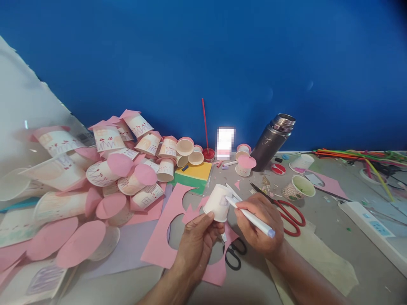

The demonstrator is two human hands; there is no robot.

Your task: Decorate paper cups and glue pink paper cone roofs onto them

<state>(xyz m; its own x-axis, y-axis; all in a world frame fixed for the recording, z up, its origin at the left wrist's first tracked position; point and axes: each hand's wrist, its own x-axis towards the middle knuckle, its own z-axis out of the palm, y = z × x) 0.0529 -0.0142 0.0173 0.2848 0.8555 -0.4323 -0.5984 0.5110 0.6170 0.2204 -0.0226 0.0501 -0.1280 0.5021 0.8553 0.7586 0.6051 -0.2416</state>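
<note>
My left hand (200, 237) is closed around the rim end of a white paper cup (216, 201), which is upside down and tilted. In my right hand (262, 224) is a white marker (254, 218) with a lavender end. Its tip meets the cup's side, where a small purple outline shows. Beneath my hands lie a pink paper sheet (159, 237) with round cut-outs and black-handled scissors (233, 258), partly covered. Red-handled scissors (291, 216) rest just right of my right hand.
Many decorated paper cups with pink paper tops (106, 137) are piled at the left. A dark thermos (270, 144) leans at the back. A green-lined cup (299, 188), pipe cleaners (356, 154) and a white power strip (372, 228) are at the right.
</note>
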